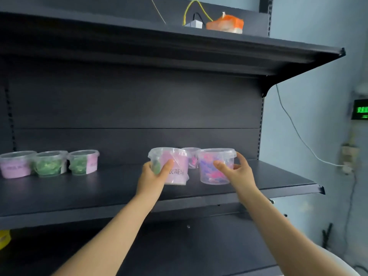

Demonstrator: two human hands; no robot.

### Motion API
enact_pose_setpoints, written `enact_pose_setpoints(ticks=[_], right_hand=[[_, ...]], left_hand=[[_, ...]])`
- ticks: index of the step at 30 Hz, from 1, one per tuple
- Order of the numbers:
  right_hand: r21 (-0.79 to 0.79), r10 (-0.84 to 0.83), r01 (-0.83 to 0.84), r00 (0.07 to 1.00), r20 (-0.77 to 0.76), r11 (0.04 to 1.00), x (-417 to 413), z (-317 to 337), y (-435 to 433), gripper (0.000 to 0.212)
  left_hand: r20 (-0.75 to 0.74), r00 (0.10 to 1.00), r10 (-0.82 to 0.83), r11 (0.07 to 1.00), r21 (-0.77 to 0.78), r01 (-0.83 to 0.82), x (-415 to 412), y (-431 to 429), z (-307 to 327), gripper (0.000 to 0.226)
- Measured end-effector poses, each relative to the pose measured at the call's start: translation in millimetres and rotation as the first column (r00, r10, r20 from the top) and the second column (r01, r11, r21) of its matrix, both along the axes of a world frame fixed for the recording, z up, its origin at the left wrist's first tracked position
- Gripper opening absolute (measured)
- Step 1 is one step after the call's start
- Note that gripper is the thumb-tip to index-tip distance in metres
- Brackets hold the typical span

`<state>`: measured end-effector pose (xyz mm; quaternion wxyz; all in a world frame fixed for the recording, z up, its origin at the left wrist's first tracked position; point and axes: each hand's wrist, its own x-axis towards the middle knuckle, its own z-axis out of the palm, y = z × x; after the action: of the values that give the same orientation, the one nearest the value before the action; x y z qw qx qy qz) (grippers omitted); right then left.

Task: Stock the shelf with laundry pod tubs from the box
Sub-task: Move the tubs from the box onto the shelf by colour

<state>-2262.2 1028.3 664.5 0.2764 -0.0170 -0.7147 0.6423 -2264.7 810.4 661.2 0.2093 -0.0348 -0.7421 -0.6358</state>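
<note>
Clear plastic throughout. Our left hand (154, 174) curls round the pink-labelled tub (177, 166); our right hand (238, 170) clasps the pod-filled tub (213, 168) just beside it, both low on the shelf (99, 192), right of middle. We judge the grips serve to seat them level, side by side.

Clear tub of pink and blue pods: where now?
Head view, right of centre: the clear tub is at the middle shelf, gripped by the right hand, beside the pink-labelled tub in the left hand.

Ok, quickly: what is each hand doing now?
Left hand: grips the pink-label tub.
Right hand: grips the clear tub.
</note>
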Motion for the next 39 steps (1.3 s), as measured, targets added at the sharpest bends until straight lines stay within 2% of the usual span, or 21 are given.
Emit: enact_pose_setpoints(ticks=[3,9,15,18,27,32,34,39], right_hand=[[-0.014,-0.015,0.015,1.0,0.007,1.0,-53,0,20,0.086],[0.055,-0.063,0.061,0.998,0.028,0.997,-155,-2,62,0.088],[0.081,-0.123,0.117,0.99,0.068,0.99,-231,-19,83,0.087],[0.142,-0.153,0.138,0.984,0.096,0.98,-256,-31,86,0.084],[0.268,-0.211,0.144,0.947,0.241,0.952,-301,-34,80,0.084],[0.323,-0.267,0.178,0.928,0.258,0.93,-304,-37,80,0.083],[0.339,-0.274,0.176,0.924,0.267,0.924,-303,-36,80,0.082],[0.512,-0.344,0.151,0.888,0.306,0.846,-286,-38,76,0.059]], left_hand=[[-0.005,1.0,0.014,1.0,-0.003,-0.014,-55,16,1,0.06],[-0.046,0.998,0.046,0.999,0.023,-0.045,-147,45,5,0.06],[-0.065,0.996,0.064,0.997,0.047,-0.061,-204,55,-1,0.058],[-0.076,0.994,0.082,0.996,0.041,-0.079,-221,54,-2,0.053],[-0.072,0.994,0.077,0.997,-0.006,-0.078,-257,32,-10,0.055],[-0.069,0.995,0.074,0.997,-0.026,-0.076,-267,22,-20,0.061],[-0.062,0.995,0.083,0.996,-0.033,-0.085,-270,19,-24,0.056],[-0.063,0.995,0.078,0.997,-0.009,-0.079,-268,7,-28,0.053]])
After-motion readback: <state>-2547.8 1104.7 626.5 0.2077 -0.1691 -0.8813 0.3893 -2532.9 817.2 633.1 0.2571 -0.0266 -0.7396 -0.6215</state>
